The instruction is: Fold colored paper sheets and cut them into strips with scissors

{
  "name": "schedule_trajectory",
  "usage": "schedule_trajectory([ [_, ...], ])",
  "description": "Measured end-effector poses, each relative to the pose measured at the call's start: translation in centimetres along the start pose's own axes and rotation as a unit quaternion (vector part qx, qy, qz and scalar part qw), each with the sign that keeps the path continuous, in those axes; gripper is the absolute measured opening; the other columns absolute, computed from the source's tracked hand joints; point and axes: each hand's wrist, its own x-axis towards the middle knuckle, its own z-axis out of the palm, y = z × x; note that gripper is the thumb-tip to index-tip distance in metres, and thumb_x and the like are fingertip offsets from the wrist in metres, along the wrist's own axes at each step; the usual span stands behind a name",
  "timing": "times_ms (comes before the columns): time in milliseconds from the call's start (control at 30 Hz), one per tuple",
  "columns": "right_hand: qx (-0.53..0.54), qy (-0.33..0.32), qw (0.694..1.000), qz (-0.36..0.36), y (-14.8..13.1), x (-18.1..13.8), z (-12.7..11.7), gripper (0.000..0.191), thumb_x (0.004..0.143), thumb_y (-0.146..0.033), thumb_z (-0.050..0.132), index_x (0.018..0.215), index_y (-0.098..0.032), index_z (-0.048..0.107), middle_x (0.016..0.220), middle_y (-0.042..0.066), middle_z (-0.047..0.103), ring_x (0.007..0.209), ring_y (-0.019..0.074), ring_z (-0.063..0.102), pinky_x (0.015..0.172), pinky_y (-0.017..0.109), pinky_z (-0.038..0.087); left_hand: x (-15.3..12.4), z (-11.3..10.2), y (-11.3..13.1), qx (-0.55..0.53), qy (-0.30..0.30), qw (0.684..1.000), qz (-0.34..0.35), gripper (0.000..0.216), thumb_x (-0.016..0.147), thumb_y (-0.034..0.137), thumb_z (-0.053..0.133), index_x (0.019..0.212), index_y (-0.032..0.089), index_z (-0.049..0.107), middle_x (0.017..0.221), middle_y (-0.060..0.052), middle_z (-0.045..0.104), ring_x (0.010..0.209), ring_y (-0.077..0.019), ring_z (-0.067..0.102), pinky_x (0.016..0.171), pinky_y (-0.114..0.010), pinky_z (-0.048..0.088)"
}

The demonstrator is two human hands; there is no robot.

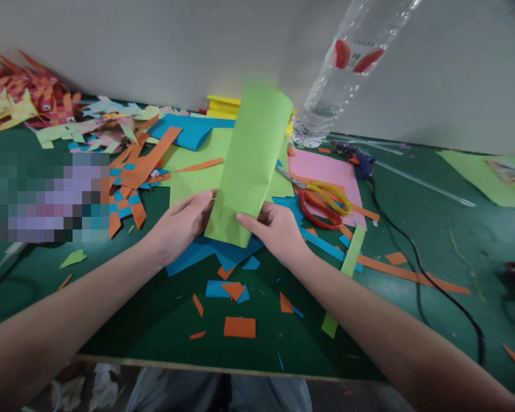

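A folded sheet of light green paper (251, 166) stands tilted upright between my hands, above the table. My left hand (191, 220) pinches its lower left edge, fingertips partly behind the paper. With the thumb on the front and fingers behind, my right hand (278, 226) grips its lower right edge. Behind it lie a larger light green sheet (193, 177) and a rolled or folded blue sheet (189, 129). Blue paper (189, 257) lies beneath my hands. Scissors (321, 200) with red and yellow handles rest right of my right hand on pink paper (321, 163).
A clear plastic bottle (339, 74) stands at the back. A glue gun (356, 157) trails a black cord (416, 257) along the right. Woven orange-and-blue strips (126, 186) lie left, beside a blurred-out object (55, 200). Paper scraps (239, 327) litter the table's front.
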Motion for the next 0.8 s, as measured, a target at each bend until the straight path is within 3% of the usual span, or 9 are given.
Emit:
schedule_trajectory([
  [133, 0.053, 0.015, 0.998, -0.008, 0.5, 0.4, -0.3, 0.032, 0.072, -0.041, 0.078, 0.096, -0.021, 0.072, 0.101, 0.006, 0.078, 0.094, 0.0242, 0.073, 0.086, 0.042, 0.06, 0.0, -0.7, 0.5, 0.08, 0.068, 0.994, -0.007, 0.022, 0.09, 0.034, 0.058, 0.09, 0.017, 0.071, 0.091, -0.006, 0.074, 0.098, -0.0228, 0.069, 0.084, -0.029, 0.056],
  [267, 0.036, 0.026, 0.999, -0.028, 1.0, 0.5, -0.3, 0.031, 0.074, -0.042, 0.077, 0.096, -0.021, 0.073, 0.099, 0.006, 0.078, 0.092, 0.0238, 0.073, 0.086, 0.043, 0.059, 0.3, -1.5, 0.0, 0.164, 0.111, 0.98, 0.003, 0.025, 0.087, 0.041, 0.062, 0.085, 0.017, 0.071, 0.087, -0.005, 0.073, 0.088, -0.0207, 0.07, 0.079, -0.028, 0.057],
  [500, 0.004, 0.044, 0.998, -0.044, 1.3, 0.5, -0.4, 0.033, 0.076, -0.045, 0.074, 0.098, -0.02, 0.074, 0.101, 0.007, 0.078, 0.09, 0.0235, 0.073, 0.084, 0.042, 0.059, 0.2, -1.4, 0.0, 0.222, 0.085, 0.971, -0.004, 0.029, 0.087, 0.041, 0.058, 0.084, 0.015, 0.072, 0.086, -0.007, 0.075, 0.086, -0.0233, 0.072, 0.079, -0.033, 0.058],
  [800, -0.003, 0.053, 0.998, -0.045, 1.2, 0.5, -0.5, 0.031, 0.077, -0.044, 0.073, 0.095, -0.019, 0.074, 0.092, 0.006, 0.078, 0.084, 0.0229, 0.072, 0.082, 0.042, 0.059, 0.2, -1.2, 0.3, 0.178, 0.078, 0.981, -0.021, 0.031, 0.085, 0.043, 0.061, 0.079, 0.014, 0.069, 0.082, -0.01, 0.075, 0.082, -0.0246, 0.073, 0.075, -0.035, 0.06],
])
